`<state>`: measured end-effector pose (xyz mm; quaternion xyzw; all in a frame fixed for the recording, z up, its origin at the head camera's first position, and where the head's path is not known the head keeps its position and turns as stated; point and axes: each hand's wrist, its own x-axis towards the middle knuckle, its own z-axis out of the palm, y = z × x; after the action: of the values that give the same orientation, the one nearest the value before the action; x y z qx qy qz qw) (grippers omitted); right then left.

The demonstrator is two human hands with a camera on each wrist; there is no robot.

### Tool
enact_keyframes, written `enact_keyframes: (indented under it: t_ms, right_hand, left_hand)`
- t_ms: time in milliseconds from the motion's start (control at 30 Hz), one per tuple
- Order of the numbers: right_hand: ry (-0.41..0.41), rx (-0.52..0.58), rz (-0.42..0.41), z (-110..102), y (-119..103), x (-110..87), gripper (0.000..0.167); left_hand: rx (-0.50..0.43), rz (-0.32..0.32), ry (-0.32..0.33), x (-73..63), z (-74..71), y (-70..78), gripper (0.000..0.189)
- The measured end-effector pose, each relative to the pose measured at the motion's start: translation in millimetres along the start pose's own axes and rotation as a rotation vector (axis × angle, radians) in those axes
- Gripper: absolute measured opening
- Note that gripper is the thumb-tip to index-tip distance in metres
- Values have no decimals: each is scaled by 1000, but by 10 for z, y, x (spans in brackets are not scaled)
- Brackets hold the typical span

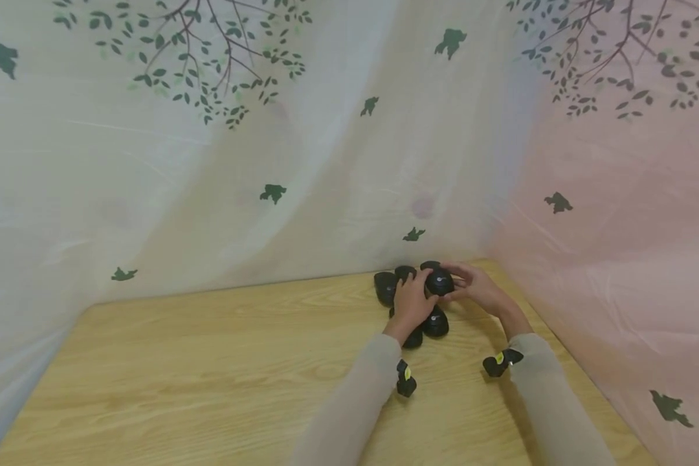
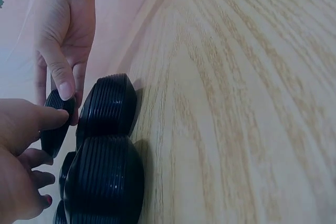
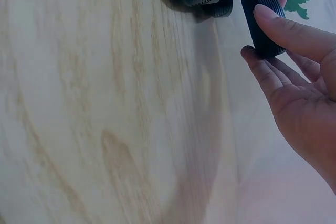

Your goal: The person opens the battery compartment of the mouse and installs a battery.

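A glossy black rounded piece with ribbed sides (image 1: 440, 282) and a small pale mark is held up between both hands, over a group of like pieces. My left hand (image 1: 412, 301) pinches it from the left; in the left wrist view a finger lies on the ribbed piece (image 2: 54, 136). From the other side my right hand (image 1: 482, 291) grips it, with the thumb on the ribs (image 3: 268, 35) and fingers underneath in the right wrist view. Several similar black pieces (image 1: 435, 322) stand close together on the table below, partly hidden by the left hand.
The wooden table (image 1: 221, 369) meets a printed curtain (image 1: 326, 226) behind the group and a pinkish curtain (image 1: 617, 272) on the right. More black pieces (image 1: 386, 288) stand near the table's back edge. Both sleeves carry small black wrist cameras (image 1: 406, 382).
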<state>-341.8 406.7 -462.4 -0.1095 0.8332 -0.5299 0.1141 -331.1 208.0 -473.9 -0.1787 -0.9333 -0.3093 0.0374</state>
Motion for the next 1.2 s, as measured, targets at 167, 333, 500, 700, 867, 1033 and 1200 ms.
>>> enact_keyframes:
  t_ms: [167,333,500,700,867,1033,1200]
  right_hand:
    - [0,-1,8,-29,22,25,80]
    - [-8,8,25,-31,51,27,80]
    - [-19,15,22,-16,79,29,78]
    - [-20,52,41,-14,132,34,77]
    - [-15,20,70,-31,152,30,77]
    - [-15,-28,71,-37,157,38,73]
    - [-18,-20,63,9,139,76,69]
  left_hand:
    - [27,15,-93,26,-6,2,63]
    - [71,2,-197,36,-8,4,67]
    - [92,7,-244,37,-27,2,68]
    - [86,24,-253,26,-16,1,67]
    - [115,22,-258,29,-5,-3,65]
    - [127,17,-278,60,-7,-15,58]
    - [92,26,-282,70,-7,-33,57]
